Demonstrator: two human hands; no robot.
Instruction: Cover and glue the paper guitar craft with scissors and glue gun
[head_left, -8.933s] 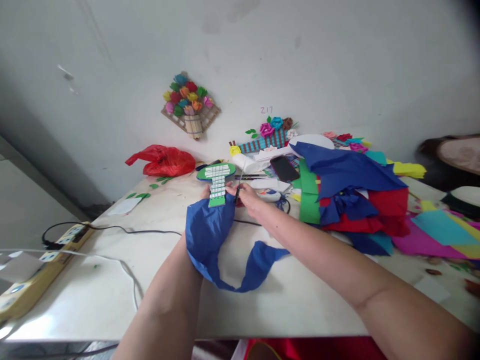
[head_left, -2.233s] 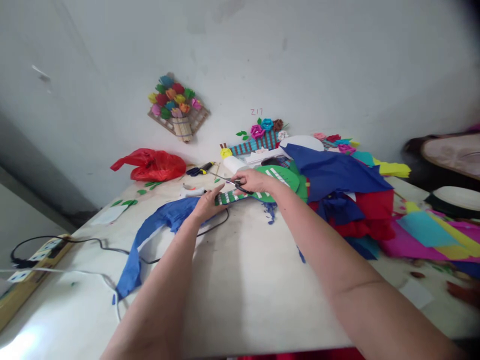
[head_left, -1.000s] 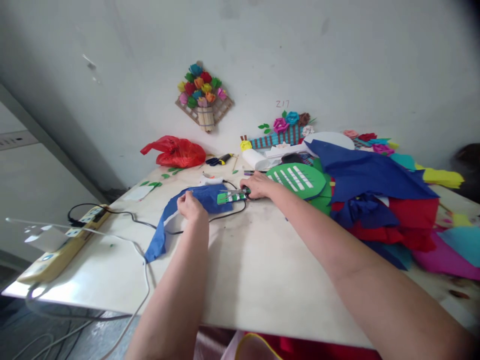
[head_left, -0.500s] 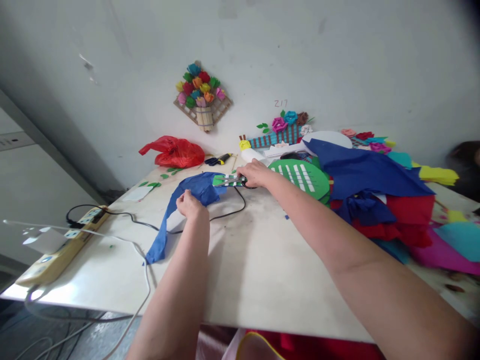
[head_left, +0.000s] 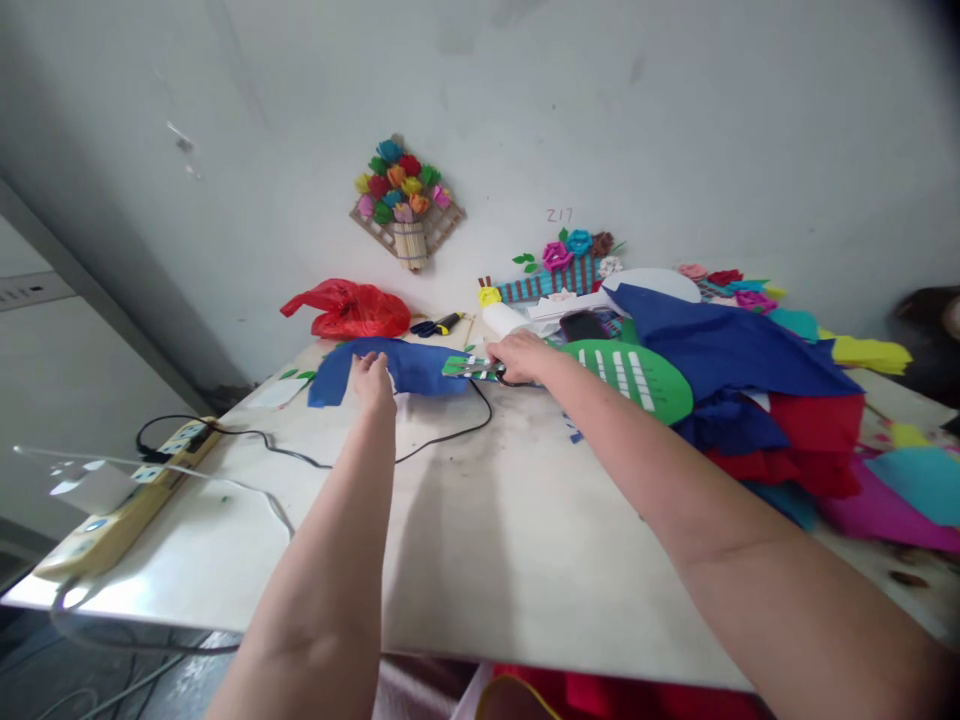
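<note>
My left hand (head_left: 373, 378) is closed in a pinch at the edge of a blue paper strip (head_left: 427, 366), which stretches between it and the green neck. My right hand (head_left: 519, 357) grips a pair of scissors (head_left: 480, 369). Their blades point left over the narrow neck, which has white bars. That neck belongs to a flat green cutout (head_left: 670, 385) with a rounded body and rows of white strips, partly hidden behind my right wrist. Blue paper shows along the neck's edge; whether the right fingers also press on the neck cannot be made out.
Blue paper sheets (head_left: 735, 345) and red sheets (head_left: 817, 430) are piled on the right. Behind lie a red plastic bag (head_left: 352, 310), a yellow-black tool (head_left: 448, 323) and a phone (head_left: 583, 326). A black cable (head_left: 450, 437) runs to the power strip (head_left: 127, 515) at the left.
Earlier the blue strip trailed toward me; its far end has now been lifted up and back by my left hand. The green cutout has turned and shifted right, with the scissors still over its neck.
</note>
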